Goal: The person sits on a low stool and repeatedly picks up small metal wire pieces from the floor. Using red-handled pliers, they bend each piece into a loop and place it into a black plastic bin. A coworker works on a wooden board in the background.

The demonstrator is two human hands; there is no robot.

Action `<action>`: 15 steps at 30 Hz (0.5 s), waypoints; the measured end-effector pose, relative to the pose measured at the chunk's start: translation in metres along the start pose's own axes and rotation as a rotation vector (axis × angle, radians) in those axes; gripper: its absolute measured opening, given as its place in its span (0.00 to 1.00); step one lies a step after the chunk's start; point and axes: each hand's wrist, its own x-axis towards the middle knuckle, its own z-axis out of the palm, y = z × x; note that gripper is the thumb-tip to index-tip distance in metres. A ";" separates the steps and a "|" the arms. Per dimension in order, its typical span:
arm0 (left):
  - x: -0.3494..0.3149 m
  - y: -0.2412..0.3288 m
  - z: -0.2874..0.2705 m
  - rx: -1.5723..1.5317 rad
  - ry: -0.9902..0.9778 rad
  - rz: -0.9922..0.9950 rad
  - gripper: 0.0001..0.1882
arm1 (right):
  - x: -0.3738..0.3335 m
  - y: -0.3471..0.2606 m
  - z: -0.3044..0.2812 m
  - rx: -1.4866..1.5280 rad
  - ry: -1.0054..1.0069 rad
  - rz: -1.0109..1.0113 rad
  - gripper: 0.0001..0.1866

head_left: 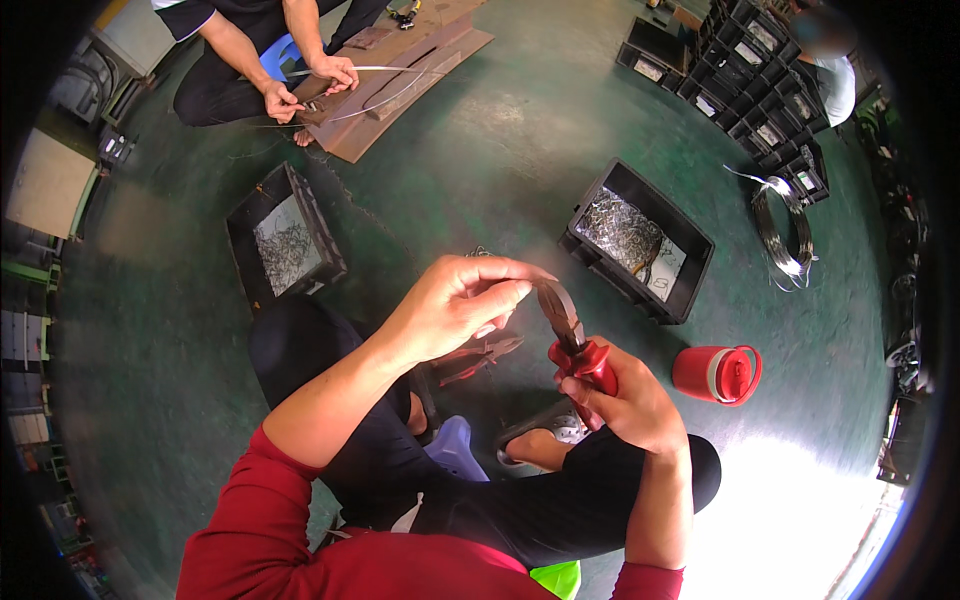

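My right hand (640,400) is wrapped round the red handles of a pair of pliers (562,315), raised in front of my lap with the jaws pointing up and away. My left hand (450,310) is closed, thumb and forefinger pinched right by the tip of the jaws. Whatever lies between those fingertips is too small to make out. Below my left hand, a second pair of red-handled pliers (480,360) lies low between my legs.
Black bins with small metal pieces stand ahead, one left (322,235) and one right (620,280). A red cup (700,374) and a wire coil (762,225) are at right. Another person's hands (335,72) hold wire over a board (365,135); stacked crates (735,75) stand far right.
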 end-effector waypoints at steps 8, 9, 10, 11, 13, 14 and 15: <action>-0.001 0.000 0.003 -0.005 0.007 0.017 0.13 | 0.001 -0.002 0.002 -0.107 0.076 0.005 0.13; -0.001 0.001 0.002 -0.014 -0.019 0.017 0.14 | 0.002 -0.002 0.002 -0.128 0.095 -0.022 0.13; -0.002 0.002 0.002 -0.022 -0.042 -0.002 0.14 | 0.002 -0.001 0.003 -0.149 0.107 -0.049 0.11; -0.003 0.003 0.001 -0.037 -0.067 -0.003 0.14 | 0.002 0.000 0.005 -0.171 0.117 -0.077 0.10; -0.005 0.004 0.000 0.013 -0.089 -0.012 0.14 | 0.004 0.001 0.007 -0.210 0.150 -0.132 0.08; -0.006 0.004 0.000 0.036 -0.105 0.001 0.15 | 0.006 0.002 0.009 -0.226 0.175 -0.157 0.08; -0.007 0.003 0.002 0.071 -0.081 0.035 0.15 | 0.007 0.003 0.010 -0.270 0.208 -0.161 0.08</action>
